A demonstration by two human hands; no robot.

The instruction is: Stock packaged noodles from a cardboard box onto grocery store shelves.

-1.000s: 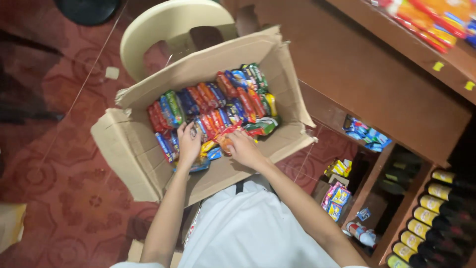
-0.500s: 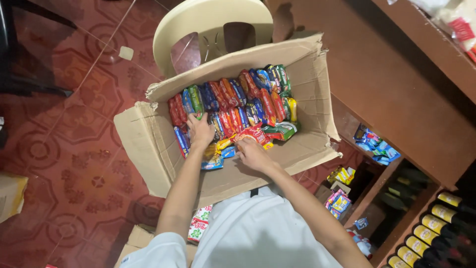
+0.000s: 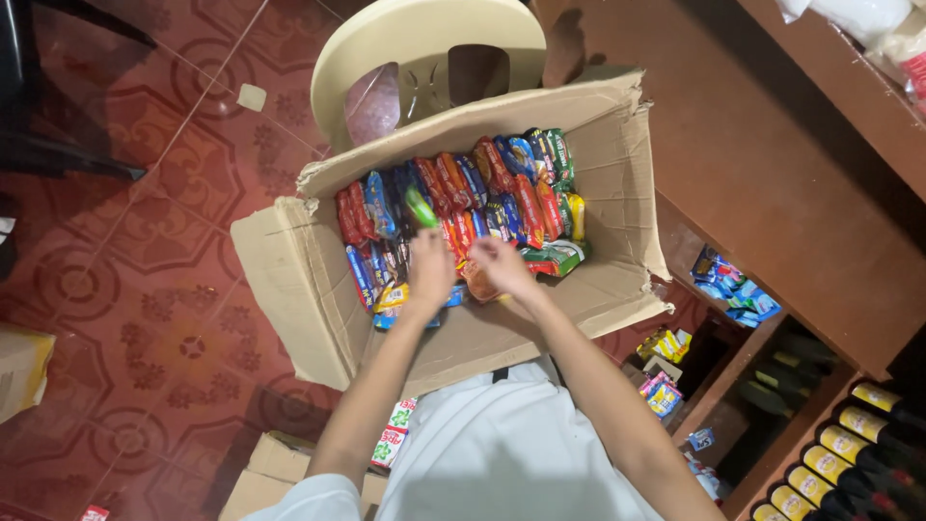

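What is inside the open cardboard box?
The cardboard box holds rows of colourful snack packets. The left hand and right hand cover some packets; any lower layers are hidden.

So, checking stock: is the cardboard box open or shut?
Open: the cardboard box has its flaps spread outward, with snack packets showing inside.

Brown cardboard box (image 3: 289,280), multicoloured snack packets (image 3: 482,193), red patterned floor (image 3: 125,299).
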